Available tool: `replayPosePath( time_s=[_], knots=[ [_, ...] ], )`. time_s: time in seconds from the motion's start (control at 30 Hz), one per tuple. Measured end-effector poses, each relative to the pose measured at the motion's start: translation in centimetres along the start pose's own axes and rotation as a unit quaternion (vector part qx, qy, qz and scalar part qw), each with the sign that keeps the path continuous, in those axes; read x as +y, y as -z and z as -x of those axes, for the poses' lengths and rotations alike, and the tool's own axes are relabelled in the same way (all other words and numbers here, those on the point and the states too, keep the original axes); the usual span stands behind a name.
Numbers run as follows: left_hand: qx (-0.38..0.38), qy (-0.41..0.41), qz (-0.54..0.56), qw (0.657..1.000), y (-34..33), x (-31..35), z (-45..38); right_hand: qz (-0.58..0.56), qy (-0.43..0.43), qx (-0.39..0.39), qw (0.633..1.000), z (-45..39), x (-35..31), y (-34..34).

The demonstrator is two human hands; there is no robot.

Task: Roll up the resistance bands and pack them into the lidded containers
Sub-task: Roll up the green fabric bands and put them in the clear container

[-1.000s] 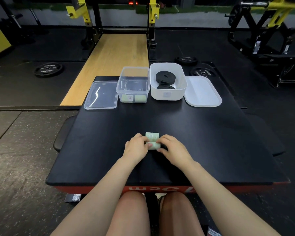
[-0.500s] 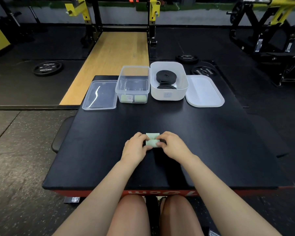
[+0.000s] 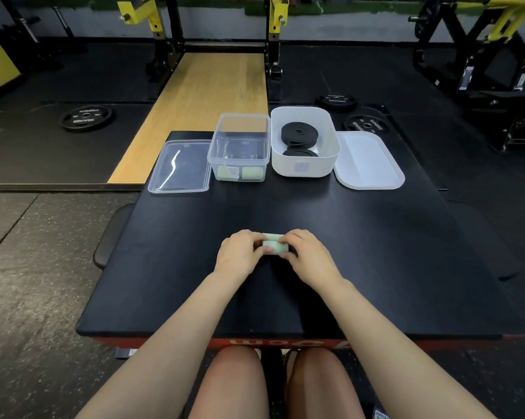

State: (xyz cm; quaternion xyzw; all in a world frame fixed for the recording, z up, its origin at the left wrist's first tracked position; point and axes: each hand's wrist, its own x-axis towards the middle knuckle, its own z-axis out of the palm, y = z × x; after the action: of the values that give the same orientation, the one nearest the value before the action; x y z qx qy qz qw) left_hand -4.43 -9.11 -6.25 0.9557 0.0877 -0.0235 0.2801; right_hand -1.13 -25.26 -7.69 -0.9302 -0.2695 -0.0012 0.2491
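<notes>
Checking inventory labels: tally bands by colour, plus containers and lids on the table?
Green bands: 3, one in both hands, two in the clear container
Black bands: 2
Containers: 2
Lids: 2
Total: 9

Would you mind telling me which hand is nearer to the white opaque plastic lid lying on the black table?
Right. The right hand lies below and left of the white opaque plastic lid; the left hand is farther left, across the pale green rolled band.
</notes>
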Motion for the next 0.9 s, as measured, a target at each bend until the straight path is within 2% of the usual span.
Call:
replayPosePath(
  time_s=[0.07, 0.3, 0.5, 0.67, 0.9],
  knots=[
    [0.026, -0.015, 0.019, 0.999, -0.4, -0.2, 0.3, -0.008, -0.013, -0.016, 1.000, -0.5, 0.3, 0.0],
    [0.041, -0.053, 0.011, 0.998, -1.6, -0.5, -0.4, -0.044, -0.052, -0.037, 0.997, -1.5, 0.6, 0.0],
    [-0.001, -0.048, 0.014, 0.999, -0.8, -0.3, -2.1, -0.065, -0.075, -0.036, 0.994, -2.2, 0.5, 0.2],
    [-0.027, -0.046, 0.001, 0.999, -0.3, -0.3, -3.2, -0.005, -0.031, 0.018, 0.999, -1.4, 0.4, 0.0],
    [-0.044, -0.038, -0.022, 0.998, -0.1, -0.4, -3.9, 0.049, 0.004, -0.008, 0.999, -1.8, 1.0, 0.1]
  ],
)
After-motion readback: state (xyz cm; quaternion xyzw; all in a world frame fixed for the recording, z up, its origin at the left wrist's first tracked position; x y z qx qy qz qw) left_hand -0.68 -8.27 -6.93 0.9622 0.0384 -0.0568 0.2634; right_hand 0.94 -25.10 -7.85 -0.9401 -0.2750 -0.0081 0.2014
